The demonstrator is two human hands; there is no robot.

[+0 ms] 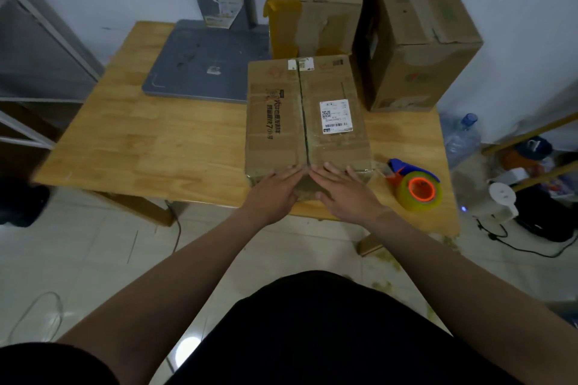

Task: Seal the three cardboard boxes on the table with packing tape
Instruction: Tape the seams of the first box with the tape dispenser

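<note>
Three boxes (308, 116) (316, 0) (416, 37) (two hands (275, 194) (347, 194) pressing one).

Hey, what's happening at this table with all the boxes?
A person is packing up boxes. Their left hand and right hand press flat on the near edge of the front cardboard box, one on each side of its centre seam. The tape dispenser lies untouched on the wooden table, just right of that box. A rear box and a far-right box stand behind. I can't tell whether the seam is already taped.
</note>
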